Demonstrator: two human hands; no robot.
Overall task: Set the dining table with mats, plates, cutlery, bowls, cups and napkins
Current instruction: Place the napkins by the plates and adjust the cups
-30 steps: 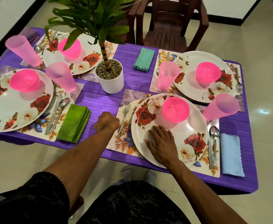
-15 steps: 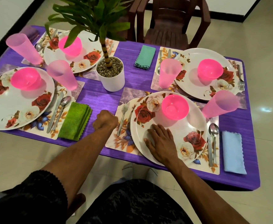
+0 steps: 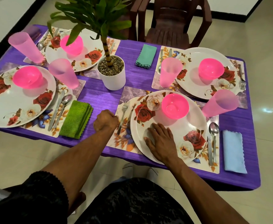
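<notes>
The near place setting lies on a floral placemat. Its rose-patterned plate carries a pink bowl. A fork lies left of the plate, a knife and spoon lie to its right, and a pink cup stands behind them. Beside the cutlery lies a light blue napkin. My right hand presses flat on the plate's near side. My left hand is curled at the mat's left edge, apparently pinching it; its fingertips are hidden.
Three other settings with plates, pink bowls and cups fill the purple table. A white potted plant stands in the middle. A green napkin lies left of my left hand and a teal napkin at the back. A brown chair stands beyond.
</notes>
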